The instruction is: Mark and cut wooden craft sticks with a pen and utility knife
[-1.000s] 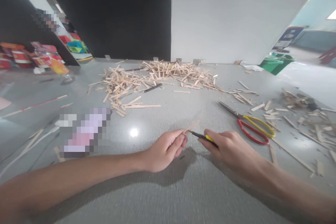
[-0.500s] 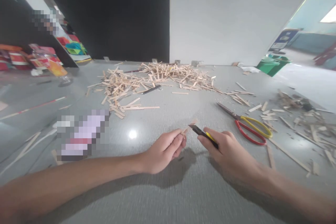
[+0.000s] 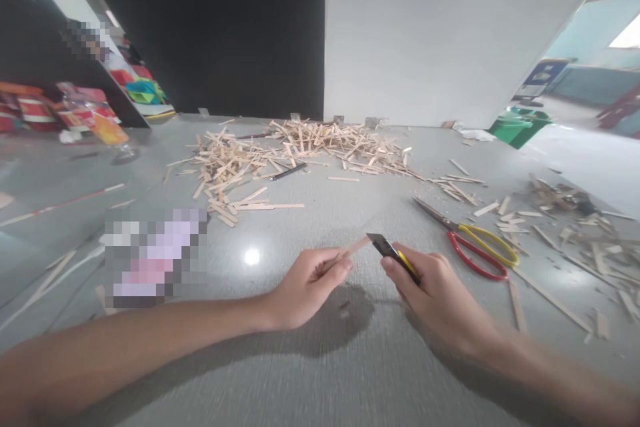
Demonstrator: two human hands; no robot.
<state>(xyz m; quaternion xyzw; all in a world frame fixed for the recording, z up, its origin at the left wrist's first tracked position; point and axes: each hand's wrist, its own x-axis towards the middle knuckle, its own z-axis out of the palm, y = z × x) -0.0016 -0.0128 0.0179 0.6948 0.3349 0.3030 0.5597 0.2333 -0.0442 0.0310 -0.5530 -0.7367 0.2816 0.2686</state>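
Note:
Between the thumb and fingers of my left hand (image 3: pixel 313 283) is a thin wooden strip (image 3: pixel 356 246), its free end pointing up and to the right. My right hand (image 3: pixel 431 287) is wrapped round a black and yellow utility knife (image 3: pixel 395 257). The knife's blade is out and meets or nearly meets the tip of the strip; I cannot tell if they touch. Both hands are above the grey table (image 3: pixel 280 373), and their shadows fall on it. Scissors (image 3: pixel 473 240) with one red and one yellow handle lie to the right of the knife, tips pointing away to the left.
A heap of wooden strips (image 3: pixel 320 140) lies along the back, with a black pen (image 3: pixel 289 171) in front of it. More scraps (image 3: pixel 595 253) cover the right side. A blurred-out lilac object (image 3: pixel 165 253) lies at left; a bottle (image 3: pixel 103 123) is beyond it. A green bin (image 3: pixel 520 127) stands far right.
More of the wooden strip now sticks out of my left hand, and that hand's fingers have shifted on it. The knife has moved slightly to the right.

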